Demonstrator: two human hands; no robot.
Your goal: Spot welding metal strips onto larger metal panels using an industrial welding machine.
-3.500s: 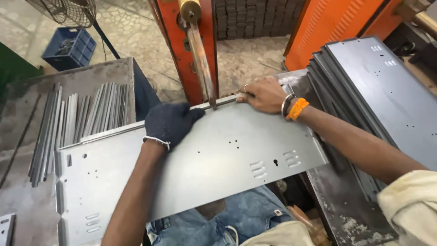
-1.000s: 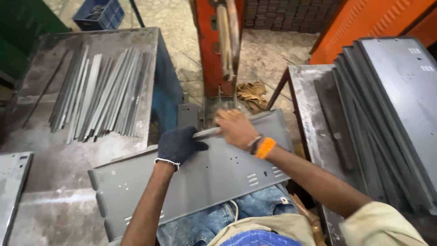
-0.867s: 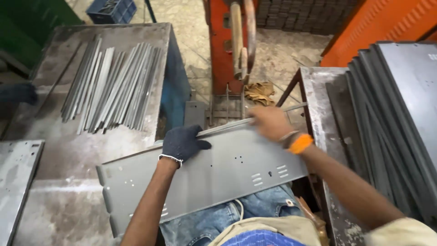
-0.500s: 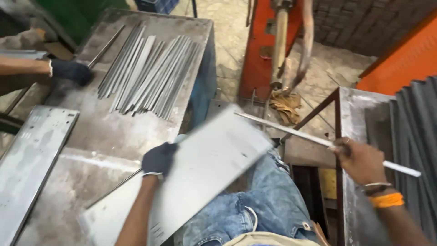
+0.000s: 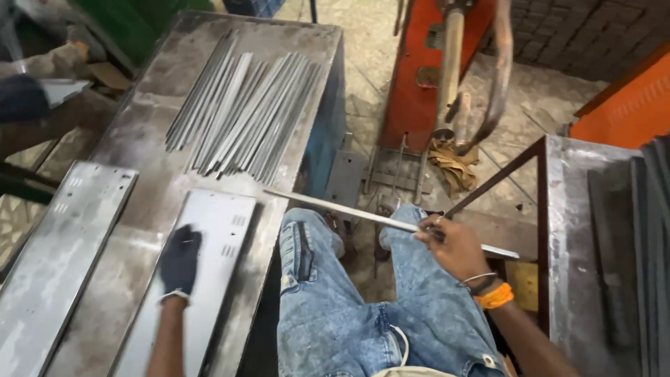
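My left hand (image 5: 180, 260), in a dark glove, lies flat on a grey sheet-metal panel (image 5: 209, 230) with small slots. The panel rests lengthwise on the steel table (image 5: 139, 139) to my left. My bare right hand (image 5: 450, 246), with an orange wristband, grips a long thin metal strip (image 5: 335, 207). The strip runs from the table's edge across my knees to the right.
A pile of several metal strips (image 5: 237, 115) lies on the table's far half. Another panel (image 5: 52, 258) lies at the left. A co-worker's gloved hand (image 5: 21, 98) is at the far left. An orange spot-welding machine (image 5: 447, 70) stands ahead. Stacked panels (image 5: 642, 244) sit on the right stand.
I turned left from the welder. My left hand swung the panel over and laid it flat on the table. My right hand let go of the panel and now holds a strip.
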